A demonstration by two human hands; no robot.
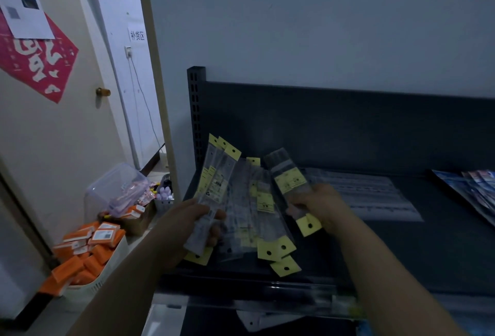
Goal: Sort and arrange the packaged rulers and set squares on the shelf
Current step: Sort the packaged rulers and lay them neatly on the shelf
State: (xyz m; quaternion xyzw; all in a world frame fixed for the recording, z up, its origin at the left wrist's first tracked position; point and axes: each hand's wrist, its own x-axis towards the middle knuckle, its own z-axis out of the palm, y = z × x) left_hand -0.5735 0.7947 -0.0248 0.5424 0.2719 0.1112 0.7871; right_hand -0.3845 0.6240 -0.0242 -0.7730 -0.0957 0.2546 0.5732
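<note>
Gripped in the left hand (pixel 197 219), fingers curled round it: fanned bundle of long, narrow ruler packs (pixel 215 185) in clear glossy film, each ending in a square yellow card hang-tab punched with a round hole. Pinched in the right hand (pixel 320 207), held apart from the left: single ruler pack (pixel 288 179) of the same make, tilted, tab end lowest. Between and beneath both hands: loose heap of matching packs (pixel 254 217), criss-crossed on the matt dark grey metal shelf (pixel 428 250) near its left front corner. Farther right on the same deck: flat, wide transparent packs (pixel 375 193), overlapping; at the far edge, glossy blue printed packs (pixel 476 191). At rear left: perforated steel upright (pixel 195 110). Left of the unit, lower down: white slotted basket (pixel 107 274) of orange cartons (pixel 104 236); domed clear plastic tub (pixel 115 188).
</note>
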